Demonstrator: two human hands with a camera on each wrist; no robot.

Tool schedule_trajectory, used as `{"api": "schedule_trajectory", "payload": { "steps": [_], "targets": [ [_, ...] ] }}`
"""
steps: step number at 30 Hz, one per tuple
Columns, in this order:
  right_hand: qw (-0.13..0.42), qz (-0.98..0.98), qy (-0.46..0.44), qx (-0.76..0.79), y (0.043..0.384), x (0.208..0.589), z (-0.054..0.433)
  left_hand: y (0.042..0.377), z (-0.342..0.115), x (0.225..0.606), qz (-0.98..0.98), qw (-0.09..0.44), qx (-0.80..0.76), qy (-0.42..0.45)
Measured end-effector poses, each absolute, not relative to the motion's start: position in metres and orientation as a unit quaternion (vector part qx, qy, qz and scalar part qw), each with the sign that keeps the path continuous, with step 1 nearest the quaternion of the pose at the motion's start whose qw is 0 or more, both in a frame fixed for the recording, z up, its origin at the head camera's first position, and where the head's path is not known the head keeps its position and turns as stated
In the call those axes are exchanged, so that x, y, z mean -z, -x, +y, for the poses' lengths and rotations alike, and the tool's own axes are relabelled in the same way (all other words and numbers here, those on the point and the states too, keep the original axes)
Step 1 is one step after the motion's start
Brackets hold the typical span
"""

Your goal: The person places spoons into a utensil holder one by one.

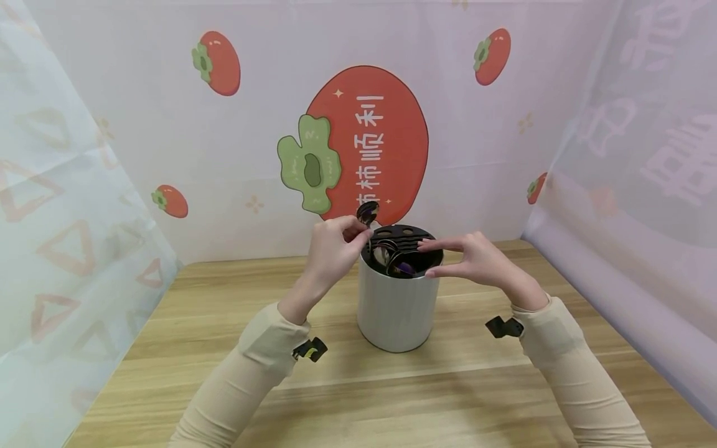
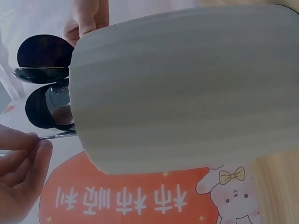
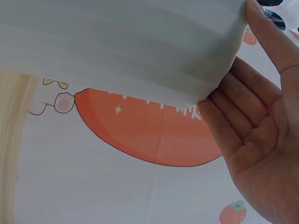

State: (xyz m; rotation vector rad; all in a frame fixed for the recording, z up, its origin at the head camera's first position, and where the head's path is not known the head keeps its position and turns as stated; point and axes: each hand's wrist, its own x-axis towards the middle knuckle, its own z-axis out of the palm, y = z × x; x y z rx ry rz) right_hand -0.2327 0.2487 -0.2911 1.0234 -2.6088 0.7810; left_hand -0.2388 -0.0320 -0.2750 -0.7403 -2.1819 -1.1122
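A white cylindrical utensil holder point(image 1: 398, 311) with a slotted black top point(image 1: 400, 231) stands upright on the table. My left hand point(image 1: 336, 246) pinches a shiny metal spoon point(image 1: 367, 212) at the holder's left side, its bowl above my fingers. In the left wrist view its thin handle point(image 2: 58, 136) runs from the fingertips to the holder's rim. Other spoons point(image 1: 385, 254) stand in the holder with their rounded bowls showing; their lower parts are hidden inside. My right hand point(image 1: 476, 258) touches the holder's right rim, fingers mostly straight and the thumb apart.
Beneath the holder is a wood-grain table point(image 1: 381, 404). A pale cloth backdrop point(image 1: 263, 124) with printed persimmons rises behind it. Cloth walls stand at the left point(image 1: 67, 218) and right point(image 1: 633, 186). Small black devices point(image 1: 310, 350) sit at both wrists.
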Motion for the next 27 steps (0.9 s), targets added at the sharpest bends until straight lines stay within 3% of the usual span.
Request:
{"api": "schedule_trajectory", "payload": {
  "steps": [13,27],
  "targets": [
    [0.123,-0.886,-0.349,-0.278,0.234,0.294,0.251,0.24,-0.052,0.288,-0.865,0.189,0.387,0.257],
    [0.242,-0.853,-0.32,-0.333,0.228,0.305,0.27,0.251,-0.088,0.327,-0.846,0.258,0.419,0.205]
  ]
}}
